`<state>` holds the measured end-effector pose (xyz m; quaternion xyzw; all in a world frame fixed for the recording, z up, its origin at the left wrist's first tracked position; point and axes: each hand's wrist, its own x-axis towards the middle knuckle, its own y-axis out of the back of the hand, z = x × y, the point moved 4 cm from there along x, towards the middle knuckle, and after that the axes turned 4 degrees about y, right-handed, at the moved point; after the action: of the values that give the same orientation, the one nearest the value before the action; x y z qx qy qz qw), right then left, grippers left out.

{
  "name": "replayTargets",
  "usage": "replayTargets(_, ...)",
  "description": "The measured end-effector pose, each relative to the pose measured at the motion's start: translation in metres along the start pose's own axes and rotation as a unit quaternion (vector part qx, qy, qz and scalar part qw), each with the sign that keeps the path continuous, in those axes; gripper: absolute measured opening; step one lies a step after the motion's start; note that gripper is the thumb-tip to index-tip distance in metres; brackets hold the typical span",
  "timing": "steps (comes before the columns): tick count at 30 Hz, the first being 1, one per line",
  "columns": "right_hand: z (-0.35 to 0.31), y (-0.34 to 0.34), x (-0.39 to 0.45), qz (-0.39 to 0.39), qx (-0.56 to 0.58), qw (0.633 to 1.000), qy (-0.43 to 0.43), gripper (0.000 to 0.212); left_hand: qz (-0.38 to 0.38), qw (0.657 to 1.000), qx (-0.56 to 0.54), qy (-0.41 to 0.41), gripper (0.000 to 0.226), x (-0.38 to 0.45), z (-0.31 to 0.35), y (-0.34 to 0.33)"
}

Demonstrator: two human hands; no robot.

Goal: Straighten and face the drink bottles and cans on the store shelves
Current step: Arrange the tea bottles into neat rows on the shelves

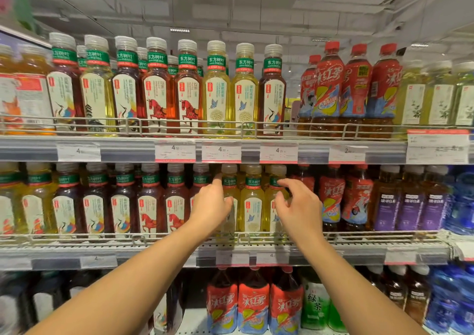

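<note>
At centre frame, on the middle shelf (154, 251), a pale yellow tea bottle (229, 193) is gripped by the left hand (211, 205), while its neighbour two places right (275, 188) is approached by the right hand (295, 206), fingers loosely curled, contact not determinable.

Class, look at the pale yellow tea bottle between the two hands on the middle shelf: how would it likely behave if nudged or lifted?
The yellow bottle looks full, so probably heavy for its size. Tall and narrow, it might tip, though the wire rail should catch it. Smooth plastic may feel slippery.
</note>
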<state>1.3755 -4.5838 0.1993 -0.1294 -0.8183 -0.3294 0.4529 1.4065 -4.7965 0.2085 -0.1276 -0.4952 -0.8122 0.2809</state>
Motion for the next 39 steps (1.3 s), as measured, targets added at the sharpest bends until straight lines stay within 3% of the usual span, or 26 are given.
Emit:
replayTargets(5,-0.046,0.032,0.023,0.05,-0.021,0.986,0.155,0.017,0.0,0.999,0.045,-0.024,0.057,-0.005,0.004,0.019)
replayTargets(9,-0.074,0.057,0.066,0.042,-0.029,0.98,0.191,0.014,0.045,0.988,0.092,-0.113,0.034,-0.012,0.012,0.069)
replayTargets(13,-0.095,0.069,0.109,0.037,-0.069,0.974,0.212,0.017,0.11,0.97,0.065,-0.207,0.025,-0.011,0.018,0.123)
replayTargets(17,-0.113,0.07,0.141,0.026,-0.108,0.968,0.226,0.024,0.165,0.949,0.116,-0.241,0.039,0.009,0.005,0.151)
replayTargets(23,-0.144,0.068,0.168,0.02,-0.15,0.957,0.249,0.025,0.166,0.946,0.19,-0.202,0.058,0.018,-0.036,0.166)
replayTargets(33,-0.164,0.069,0.224,0.029,-0.21,0.954,0.212,0.038,0.137,0.924,0.256,-0.248,0.071,0.019,-0.1,0.147)
replayTargets(39,-0.146,0.086,0.26,-0.014,-0.167,0.984,0.067,0.06,0.144,0.923,0.248,-0.256,0.072,0.022,-0.105,0.143)
